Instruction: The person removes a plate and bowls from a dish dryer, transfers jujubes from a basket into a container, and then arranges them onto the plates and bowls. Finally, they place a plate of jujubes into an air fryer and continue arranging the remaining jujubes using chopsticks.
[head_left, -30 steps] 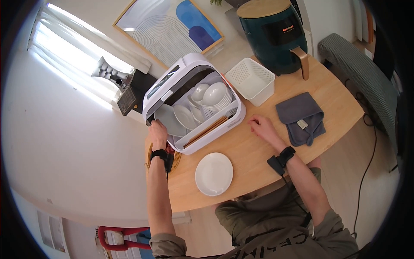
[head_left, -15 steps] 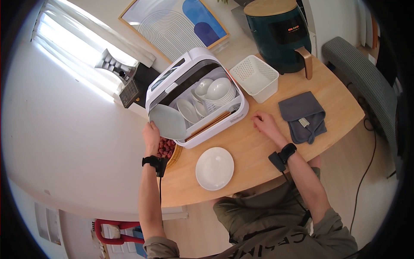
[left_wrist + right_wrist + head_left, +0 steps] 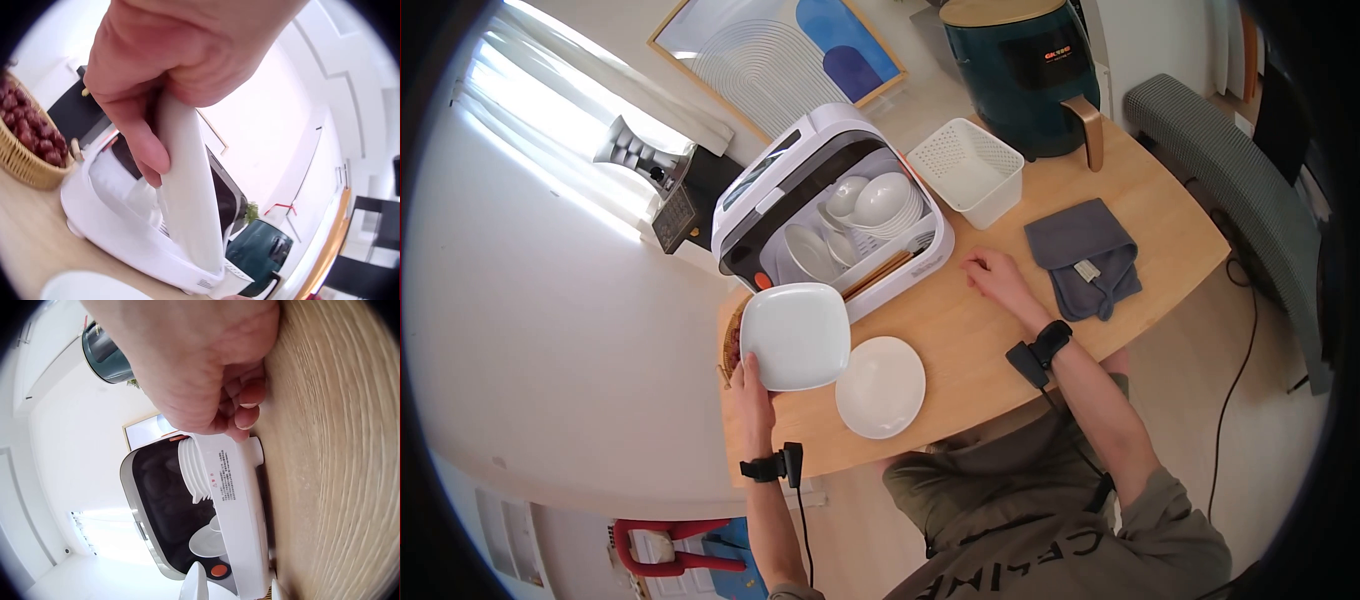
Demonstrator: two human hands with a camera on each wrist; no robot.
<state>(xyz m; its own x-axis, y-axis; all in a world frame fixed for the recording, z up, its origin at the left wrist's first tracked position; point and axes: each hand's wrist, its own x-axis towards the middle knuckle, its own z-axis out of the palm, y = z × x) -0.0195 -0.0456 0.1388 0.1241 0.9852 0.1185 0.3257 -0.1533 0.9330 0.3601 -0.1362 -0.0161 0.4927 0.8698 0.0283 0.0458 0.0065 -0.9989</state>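
My left hand (image 3: 754,408) grips a rounded-square white plate (image 3: 796,337) by its near left edge, in front of the dish box. In the left wrist view this plate (image 3: 187,187) appears edge-on, with thumb and fingers pinching it from both sides. Below and right of it, a round white plate (image 3: 880,388) lies on the table. Inside the white dish box (image 3: 900,291), its lid raised, stand small plates (image 3: 808,252), stacked bowls (image 3: 887,203) and chopsticks (image 3: 878,275). My right hand (image 3: 1000,281) rests on the table, fingers loosely curled around nothing.
A basket of dark red fruit (image 3: 31,134) sits left of the box, partly covered by the plate in the head view. To the right are a white perforated basket (image 3: 970,170), a folded grey cloth (image 3: 1085,255) and a green air fryer (image 3: 1025,85) on the wooden table (image 3: 1180,230).
The left hand has lifted the square plate out of the left end of the dish box and brought it toward me, over the table's left side. The right hand has stayed put.
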